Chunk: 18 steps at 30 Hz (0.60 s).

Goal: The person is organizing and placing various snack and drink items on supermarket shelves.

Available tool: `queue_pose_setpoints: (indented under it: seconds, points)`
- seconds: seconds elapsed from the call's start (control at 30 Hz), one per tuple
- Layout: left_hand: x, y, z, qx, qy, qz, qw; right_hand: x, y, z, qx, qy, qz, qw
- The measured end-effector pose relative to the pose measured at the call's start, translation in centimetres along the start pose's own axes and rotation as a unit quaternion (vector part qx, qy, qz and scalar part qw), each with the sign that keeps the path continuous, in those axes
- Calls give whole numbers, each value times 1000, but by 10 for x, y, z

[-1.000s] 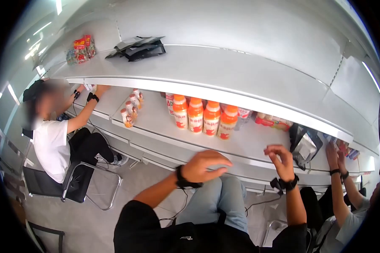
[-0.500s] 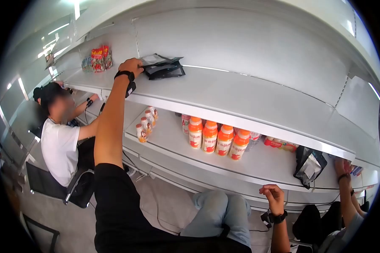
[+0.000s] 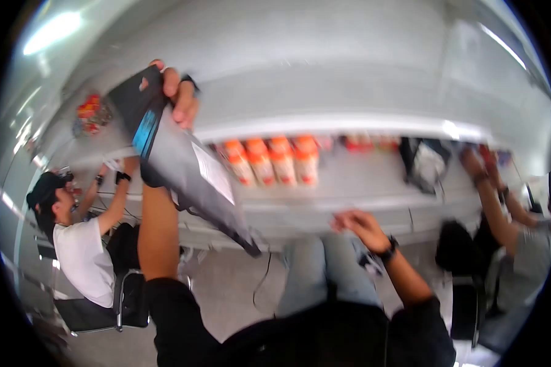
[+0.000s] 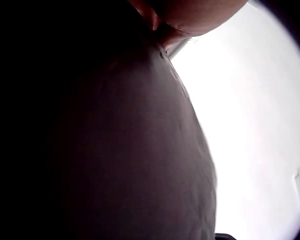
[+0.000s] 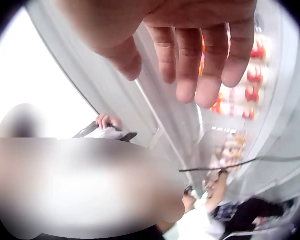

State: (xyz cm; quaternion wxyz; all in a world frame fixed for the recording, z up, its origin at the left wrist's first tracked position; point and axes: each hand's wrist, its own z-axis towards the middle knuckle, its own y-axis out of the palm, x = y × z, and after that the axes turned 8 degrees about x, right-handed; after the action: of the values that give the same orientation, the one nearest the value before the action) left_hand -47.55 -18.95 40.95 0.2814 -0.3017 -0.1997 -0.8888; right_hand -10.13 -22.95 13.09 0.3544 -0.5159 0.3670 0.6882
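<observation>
In the head view my left hand point(image 3: 182, 98) grips a black and grey flat pouch point(image 3: 187, 174) by its upper end. The pouch hangs slanted in front of the shelves, with a blue strip and a white label facing up. Its dark surface fills most of the left wrist view, below part of the holding hand point(image 4: 200, 15). Lower down, my right hand point(image 3: 362, 227) hovers above the lap near the shelf edge, holding nothing. Its fingers point(image 5: 187, 65) look loosely extended in the right wrist view.
Several orange-capped bottles point(image 3: 280, 160) line the lower shelf. A black pouch point(image 3: 423, 164) sits to their right, and red packets point(image 3: 92, 113) lie on the upper shelf at left. One person in a white shirt point(image 3: 82, 257) sits at left; another person's arms point(image 3: 493, 189) reach in at right.
My left hand went to the dark pouch on the upper shelf, took hold of it and lifted it off towards me. The right hand stays empty over the lap.
</observation>
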Motion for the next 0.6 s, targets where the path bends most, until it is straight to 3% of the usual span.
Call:
queue_pose_setpoints:
  seconds: [0.13, 0.2, 0.27, 0.3, 0.33, 0.4, 0.43, 0.5, 0.53, 0.6]
  points:
    - [-184, 35, -35, -65, -42, -210, 975, 7, 45, -18, -113, 84, 215, 966]
    - [-240, 85, -54, 72, -37, -287, 955, 30, 39, -37, -132, 88, 278, 947]
    - [-297, 85, -63, 31, 12, -316, 948, 32, 19, -60, -51, 122, 295, 946]
    - [-311, 88, -60, 18, -17, -361, 932, 32, 2, -72, -21, 133, 285, 949]
    - [-320, 95, -70, 90, -49, -258, 961, 31, -12, -83, 9, 145, 278, 949]
    - [-324, 122, -77, 217, -139, -6, 966, 37, -42, -97, 98, 112, 322, 935]
    - [-336, 112, -81, 276, -229, -205, 911, 39, -58, -100, 160, 98, 314, 931]
    - [-363, 115, -100, 231, -193, -123, 946, 33, -89, -98, 270, 64, 280, 919]
    - [-373, 118, -106, 287, -246, -239, 894, 28, -101, -95, 322, 46, 255, 911]
    - [-397, 123, -106, 178, -249, 79, 949, 26, -123, -84, 359, 37, 200, 911]
